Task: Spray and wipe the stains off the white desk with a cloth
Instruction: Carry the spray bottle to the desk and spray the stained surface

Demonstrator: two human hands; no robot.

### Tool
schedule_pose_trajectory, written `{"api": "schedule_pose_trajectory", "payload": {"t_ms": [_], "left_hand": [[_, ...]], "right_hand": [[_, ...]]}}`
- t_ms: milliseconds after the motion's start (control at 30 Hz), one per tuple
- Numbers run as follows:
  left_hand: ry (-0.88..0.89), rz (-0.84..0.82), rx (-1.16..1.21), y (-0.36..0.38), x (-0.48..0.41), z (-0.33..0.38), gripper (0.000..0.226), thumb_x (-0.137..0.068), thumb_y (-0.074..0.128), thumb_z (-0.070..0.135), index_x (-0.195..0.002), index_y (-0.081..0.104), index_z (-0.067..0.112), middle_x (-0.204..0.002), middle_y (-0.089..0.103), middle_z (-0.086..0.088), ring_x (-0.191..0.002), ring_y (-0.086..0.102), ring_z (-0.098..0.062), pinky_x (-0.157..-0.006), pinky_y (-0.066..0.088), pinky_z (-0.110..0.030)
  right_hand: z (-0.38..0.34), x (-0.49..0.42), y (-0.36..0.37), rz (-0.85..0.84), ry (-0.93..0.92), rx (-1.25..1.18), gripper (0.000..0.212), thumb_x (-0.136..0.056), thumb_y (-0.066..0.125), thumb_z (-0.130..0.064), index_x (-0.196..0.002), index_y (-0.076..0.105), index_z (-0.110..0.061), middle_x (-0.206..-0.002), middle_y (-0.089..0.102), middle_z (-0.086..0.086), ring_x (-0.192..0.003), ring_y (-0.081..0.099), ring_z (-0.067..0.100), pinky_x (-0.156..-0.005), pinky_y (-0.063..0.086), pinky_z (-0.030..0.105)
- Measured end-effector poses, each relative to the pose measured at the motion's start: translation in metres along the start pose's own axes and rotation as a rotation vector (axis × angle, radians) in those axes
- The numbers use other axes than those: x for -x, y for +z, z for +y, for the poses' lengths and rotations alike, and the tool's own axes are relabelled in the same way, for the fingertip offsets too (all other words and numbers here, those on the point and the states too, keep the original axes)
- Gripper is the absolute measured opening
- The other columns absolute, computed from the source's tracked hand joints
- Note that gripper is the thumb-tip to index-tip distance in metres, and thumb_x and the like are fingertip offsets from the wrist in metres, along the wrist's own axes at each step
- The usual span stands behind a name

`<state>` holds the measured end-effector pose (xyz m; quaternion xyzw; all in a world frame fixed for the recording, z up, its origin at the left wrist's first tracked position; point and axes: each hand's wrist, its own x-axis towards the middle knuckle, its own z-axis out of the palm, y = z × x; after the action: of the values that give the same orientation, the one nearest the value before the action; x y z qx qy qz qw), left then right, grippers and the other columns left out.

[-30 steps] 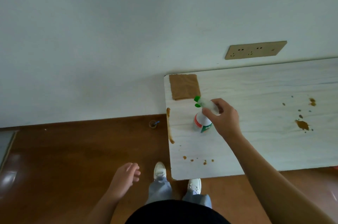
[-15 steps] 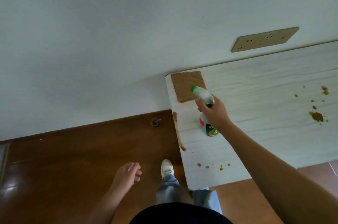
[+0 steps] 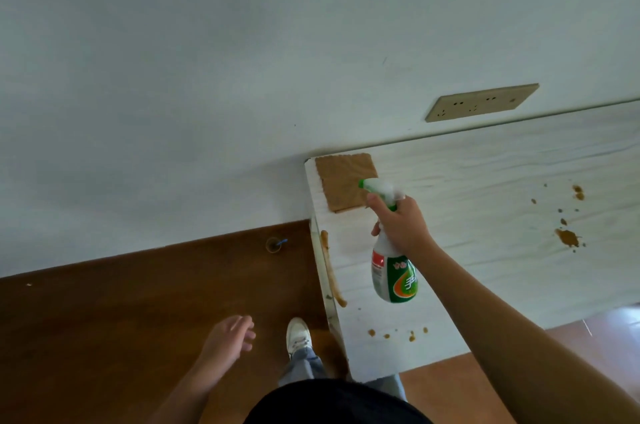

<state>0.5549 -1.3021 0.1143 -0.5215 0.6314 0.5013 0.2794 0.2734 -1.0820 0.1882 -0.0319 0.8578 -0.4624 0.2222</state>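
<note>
**Sprayer raised, stains untouched**

Fingers of the right hand wrap the white-and-green plastic spray bottle at its neck. Just beyond lies the flat brown cloth; left, a brown streak; right, splatters. Left hand hangs loosely open, holding nothing. All wiping of the white desk remains.

white bench with faint grain, spotted by brown stains. tan cloth. white spray bottle has green nozzle, green, orange and red label.
</note>
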Motion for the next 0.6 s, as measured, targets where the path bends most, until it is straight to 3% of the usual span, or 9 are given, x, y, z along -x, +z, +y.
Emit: {"api": "schedule_pose_trajectory", "payload": {"t_ms": [167, 333, 600], "left_hand": [[0.052, 0.0, -0.04, 0.004, -0.021, 0.009, 0.028, -0.108, 0.048, 0.032, -0.103, 0.068, 0.014, -0.103, 0.073, -0.007, -0.085, 0.069, -0.02, -0.076, 0.051, -0.031], [0.153, -0.046, -0.109, 0.012, -0.04, 0.03, 0.026, -0.107, 0.047, 0.037, -0.101, 0.067, 0.02, -0.1, 0.073, -0.003, -0.084, 0.071, -0.016, -0.075, 0.054, -0.029], [0.325, -0.118, -0.153, 0.028, -0.065, 0.103, 0.027, -0.107, 0.046, 0.036, -0.101, 0.067, 0.02, -0.097, 0.074, -0.004, -0.084, 0.071, -0.018, -0.076, 0.053, -0.029]], "right_hand": [[0.001, -0.017, 0.009, 0.008, 0.008, 0.077, 0.027, -0.093, 0.06, -0.049, -0.089, 0.06, -0.023, -0.059, 0.067, 0.003, -0.048, 0.063, 0.008, -0.055, 0.052, 0.026], [0.015, -0.023, 0.019, 0.014, 0.07, 0.136, 0.034, -0.092, 0.061, -0.052, -0.096, 0.061, -0.018, -0.065, 0.069, 0.006, -0.055, 0.066, 0.015, -0.062, 0.057, 0.031], [0.018, -0.023, 0.011, 0.042, 0.063, 0.126, 0.034, -0.091, 0.061, -0.052, -0.102, 0.064, -0.02, -0.068, 0.073, -0.002, -0.055, 0.068, 0.012, -0.058, 0.057, 0.028]]}}
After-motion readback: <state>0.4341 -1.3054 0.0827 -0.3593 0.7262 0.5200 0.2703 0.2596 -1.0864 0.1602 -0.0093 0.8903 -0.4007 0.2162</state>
